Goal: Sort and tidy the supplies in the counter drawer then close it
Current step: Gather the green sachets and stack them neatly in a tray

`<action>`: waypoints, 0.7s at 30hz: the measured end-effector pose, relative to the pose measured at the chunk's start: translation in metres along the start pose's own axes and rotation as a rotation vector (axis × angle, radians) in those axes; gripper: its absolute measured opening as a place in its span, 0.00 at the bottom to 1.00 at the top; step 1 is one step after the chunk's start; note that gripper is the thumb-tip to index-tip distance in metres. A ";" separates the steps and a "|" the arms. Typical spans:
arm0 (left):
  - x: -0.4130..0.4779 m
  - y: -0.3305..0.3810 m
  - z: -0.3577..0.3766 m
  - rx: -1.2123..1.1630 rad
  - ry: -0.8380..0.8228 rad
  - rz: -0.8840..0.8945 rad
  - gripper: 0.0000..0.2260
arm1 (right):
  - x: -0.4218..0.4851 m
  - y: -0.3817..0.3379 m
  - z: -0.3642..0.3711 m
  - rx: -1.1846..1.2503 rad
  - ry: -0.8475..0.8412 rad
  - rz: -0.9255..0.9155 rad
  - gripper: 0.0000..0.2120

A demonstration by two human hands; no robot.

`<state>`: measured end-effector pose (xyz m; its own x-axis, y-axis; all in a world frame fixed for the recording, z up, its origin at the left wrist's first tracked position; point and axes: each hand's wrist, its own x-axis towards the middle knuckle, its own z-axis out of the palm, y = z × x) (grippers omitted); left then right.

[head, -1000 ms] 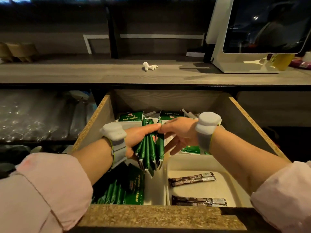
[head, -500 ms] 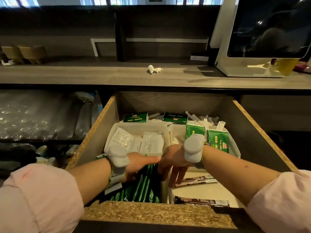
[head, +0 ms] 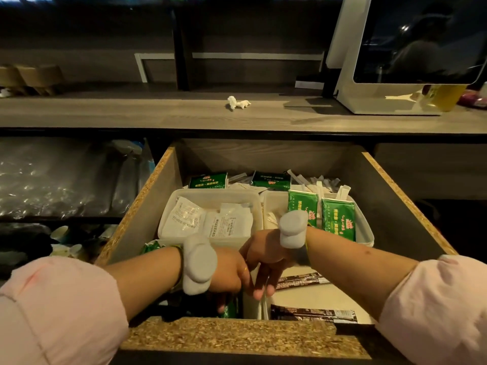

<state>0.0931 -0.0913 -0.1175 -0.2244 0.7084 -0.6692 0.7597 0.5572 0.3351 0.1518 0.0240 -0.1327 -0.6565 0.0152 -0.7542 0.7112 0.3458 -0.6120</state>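
Note:
The open wooden drawer (head: 237,335) holds white tubs. My left hand (head: 229,275) is curled down into the front-left corner, its fingers closed around a bunch of green packets (head: 232,310), mostly hidden under it. My right hand (head: 263,264) sits right beside it, touching it, with its fingers spread and pointing down at the tub divider, holding nothing. The back-left tub (head: 210,196) contains white sachets (head: 208,222). The right tub (head: 369,233) has upright green packets (head: 338,222) at the back and brown stick sachets (head: 313,313) on its floor.
More green packets (head: 208,180) and loose white wrappers lie behind the tubs. On the counter (head: 158,114) above lie a crumpled tissue (head: 238,102) and a white screen terminal (head: 395,96). Plastic-wrapped stock (head: 52,185) fills the shelf to the left.
Both hands have come down and toward me, from mid-drawer to its front-left corner. The bunch of green packets went down with my left hand and is now nearly hidden.

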 end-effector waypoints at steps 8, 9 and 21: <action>0.008 -0.009 0.004 0.053 -0.050 -0.186 0.15 | -0.019 0.021 -0.088 0.071 0.599 0.012 0.10; 0.009 -0.013 0.004 -0.048 -0.064 -0.206 0.15 | -0.020 0.032 -0.104 -0.035 0.704 0.073 0.11; 0.028 0.011 -0.049 -0.375 0.056 0.006 0.11 | -0.019 0.091 -0.145 -0.667 0.941 0.375 0.18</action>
<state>0.0657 -0.0437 -0.1002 -0.2615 0.7289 -0.6327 0.4873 0.6656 0.5653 0.1924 0.1912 -0.1393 -0.5604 0.7983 -0.2205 0.8093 0.5845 0.0594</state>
